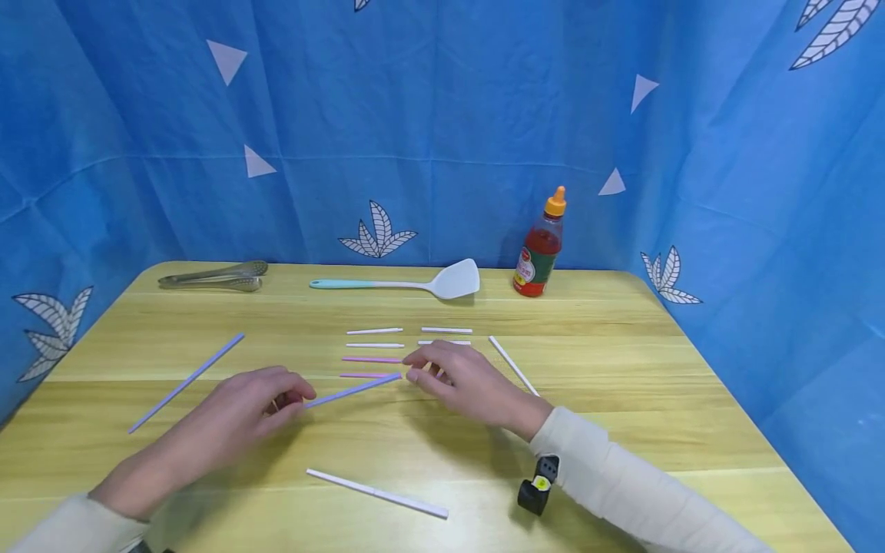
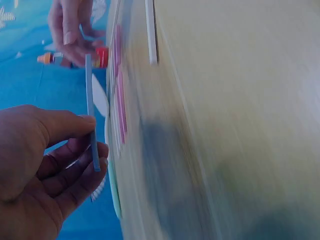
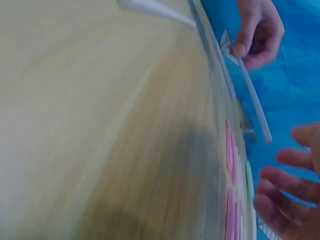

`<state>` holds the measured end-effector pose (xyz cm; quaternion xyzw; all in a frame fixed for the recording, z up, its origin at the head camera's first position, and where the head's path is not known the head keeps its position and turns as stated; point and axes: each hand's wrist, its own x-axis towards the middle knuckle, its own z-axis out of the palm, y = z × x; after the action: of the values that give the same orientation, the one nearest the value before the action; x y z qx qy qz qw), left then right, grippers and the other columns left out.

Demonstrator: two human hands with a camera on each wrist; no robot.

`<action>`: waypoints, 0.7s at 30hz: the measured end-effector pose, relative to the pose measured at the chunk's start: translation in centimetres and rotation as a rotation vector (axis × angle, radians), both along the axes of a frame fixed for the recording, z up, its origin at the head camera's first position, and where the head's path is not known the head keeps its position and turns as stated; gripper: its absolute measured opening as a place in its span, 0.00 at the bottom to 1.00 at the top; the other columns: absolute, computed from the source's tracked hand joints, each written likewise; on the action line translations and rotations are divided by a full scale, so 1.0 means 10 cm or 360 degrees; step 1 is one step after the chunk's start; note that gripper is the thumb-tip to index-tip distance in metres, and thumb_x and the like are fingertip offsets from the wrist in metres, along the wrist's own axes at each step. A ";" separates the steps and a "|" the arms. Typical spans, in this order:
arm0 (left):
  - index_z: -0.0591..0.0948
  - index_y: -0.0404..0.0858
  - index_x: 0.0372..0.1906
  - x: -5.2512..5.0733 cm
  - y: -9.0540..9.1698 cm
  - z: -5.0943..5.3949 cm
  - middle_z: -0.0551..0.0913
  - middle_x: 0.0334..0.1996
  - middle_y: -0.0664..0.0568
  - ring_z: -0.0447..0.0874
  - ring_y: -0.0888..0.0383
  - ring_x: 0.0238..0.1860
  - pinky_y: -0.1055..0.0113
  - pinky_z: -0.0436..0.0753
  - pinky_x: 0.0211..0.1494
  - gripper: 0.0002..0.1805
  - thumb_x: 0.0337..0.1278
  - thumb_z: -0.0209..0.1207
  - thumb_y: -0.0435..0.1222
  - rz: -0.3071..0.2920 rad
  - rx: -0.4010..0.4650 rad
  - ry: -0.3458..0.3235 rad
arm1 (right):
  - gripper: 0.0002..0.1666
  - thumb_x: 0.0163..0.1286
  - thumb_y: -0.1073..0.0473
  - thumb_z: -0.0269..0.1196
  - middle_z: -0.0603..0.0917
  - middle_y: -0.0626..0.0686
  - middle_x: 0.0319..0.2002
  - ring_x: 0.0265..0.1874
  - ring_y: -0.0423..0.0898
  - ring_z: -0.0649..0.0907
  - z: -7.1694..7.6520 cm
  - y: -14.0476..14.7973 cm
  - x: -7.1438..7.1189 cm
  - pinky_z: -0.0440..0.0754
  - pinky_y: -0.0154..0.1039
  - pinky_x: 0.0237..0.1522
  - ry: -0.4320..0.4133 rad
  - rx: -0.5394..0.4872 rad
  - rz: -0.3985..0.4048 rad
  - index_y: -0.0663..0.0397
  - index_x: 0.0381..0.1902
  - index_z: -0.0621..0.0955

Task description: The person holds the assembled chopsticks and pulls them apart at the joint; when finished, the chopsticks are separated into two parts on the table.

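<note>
My left hand [image 1: 242,407] pinches a thin lavender stick [image 1: 356,389] near one end, thumb against fingers, as the left wrist view shows. The stick is raised above the table and points toward my right hand [image 1: 473,388]. My right hand holds nothing; its fingers are loosely bent and spread, a small gap from the stick's far end [image 3: 267,137] in the right wrist view. Beside and partly behind my right hand lie pink sticks [image 1: 372,359], with short white sticks [image 1: 374,331] in rows beyond them.
A second lavender stick [image 1: 187,384] lies at left, a white stick [image 1: 513,365] at right, another white stick [image 1: 376,493] in front. Along the back are metal tongs [image 1: 214,276], a white spatula [image 1: 456,280] and a red sauce bottle [image 1: 538,253]. A blue curtain [image 1: 429,115] hangs behind.
</note>
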<state>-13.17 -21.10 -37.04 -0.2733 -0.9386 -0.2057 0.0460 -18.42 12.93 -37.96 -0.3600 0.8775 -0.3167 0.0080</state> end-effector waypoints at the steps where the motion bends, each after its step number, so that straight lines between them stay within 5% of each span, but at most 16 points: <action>1: 0.90 0.48 0.47 0.00 0.04 0.01 0.84 0.36 0.69 0.76 0.74 0.36 0.68 0.83 0.40 0.08 0.69 0.72 0.32 -0.0028 -0.0001 0.0017 | 0.18 0.87 0.50 0.60 0.90 0.47 0.50 0.44 0.39 0.85 0.00 -0.02 0.02 0.88 0.37 0.47 -0.0027 -0.0002 0.0044 0.53 0.62 0.87; 7: 0.90 0.48 0.47 0.00 0.22 0.04 0.85 0.38 0.67 0.78 0.74 0.37 0.68 0.85 0.42 0.10 0.69 0.71 0.30 -0.0115 0.0026 0.0123 | 0.16 0.86 0.52 0.61 0.89 0.43 0.43 0.37 0.36 0.79 -0.01 -0.08 0.10 0.81 0.32 0.41 -0.0029 0.0008 0.0208 0.51 0.60 0.89; 10: 0.89 0.48 0.47 -0.02 0.28 0.03 0.85 0.40 0.66 0.80 0.73 0.39 0.67 0.87 0.43 0.10 0.69 0.71 0.30 -0.0151 0.0038 0.0164 | 0.14 0.85 0.54 0.63 0.91 0.43 0.42 0.37 0.34 0.81 -0.01 -0.10 0.12 0.85 0.37 0.58 0.0057 0.0025 0.0220 0.51 0.55 0.91; 14: 0.90 0.47 0.49 -0.04 0.38 0.02 0.86 0.43 0.64 0.85 0.69 0.41 0.68 0.88 0.44 0.10 0.70 0.70 0.30 -0.0177 0.0014 0.0201 | 0.12 0.84 0.56 0.64 0.93 0.44 0.41 0.38 0.33 0.84 -0.01 -0.09 0.10 0.79 0.51 0.76 0.0140 0.0028 0.0228 0.53 0.51 0.91; 19: 0.90 0.47 0.49 -0.08 0.50 0.03 0.88 0.44 0.63 0.87 0.66 0.44 0.64 0.90 0.48 0.08 0.72 0.70 0.32 -0.0186 -0.0019 0.0177 | 0.10 0.83 0.55 0.65 0.88 0.43 0.37 0.35 0.33 0.80 -0.05 -0.05 0.09 0.85 0.34 0.48 0.0136 0.0022 0.0213 0.52 0.48 0.91; 21: 0.90 0.47 0.48 -0.09 0.54 0.03 0.88 0.44 0.63 0.86 0.66 0.44 0.63 0.89 0.49 0.07 0.73 0.69 0.33 -0.0194 -0.0015 0.0170 | 0.09 0.82 0.55 0.66 0.88 0.43 0.36 0.35 0.32 0.79 -0.05 -0.04 0.09 0.85 0.33 0.50 0.0145 0.0029 0.0196 0.51 0.47 0.90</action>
<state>-14.08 -15.66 -36.72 -0.3407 -0.9174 -0.1888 0.0820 -17.54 12.58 -38.50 -0.4274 0.8560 -0.2908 -0.0091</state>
